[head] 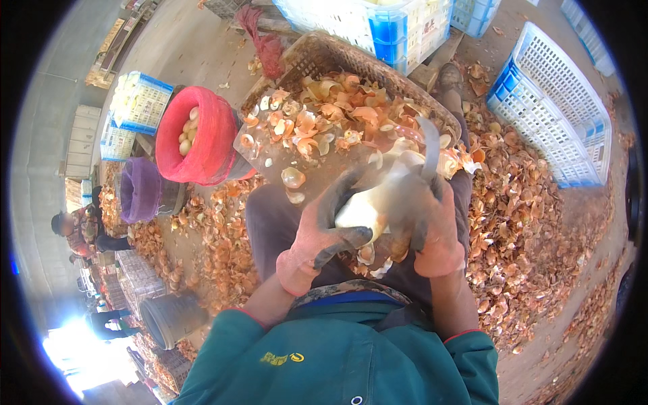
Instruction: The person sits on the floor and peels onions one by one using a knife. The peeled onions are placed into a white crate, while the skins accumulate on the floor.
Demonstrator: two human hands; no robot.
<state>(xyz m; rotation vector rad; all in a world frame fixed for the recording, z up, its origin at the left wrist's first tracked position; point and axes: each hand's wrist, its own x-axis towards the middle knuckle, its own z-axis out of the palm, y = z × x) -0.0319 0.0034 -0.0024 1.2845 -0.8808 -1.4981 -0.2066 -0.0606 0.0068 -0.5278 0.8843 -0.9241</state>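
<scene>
In a pink glove with dark palm, my left hand grips a pale peeled onion over my lap. My right hand, gloved alike and blurred, is closed around a knife whose curved metal blade points up and away. Blurred peel hides part of the onion's right side and the knife's handle. Just beyond the hands, a board bears onion skins and a small onion. Behind it a brown plastic crate holds a heap of skins.
To the left stand a red mesh bag with onions, a purple mesh bag and a grey bucket. Blue-and-white crates stand ahead and right. Skins cover much of the floor. A person sits far left.
</scene>
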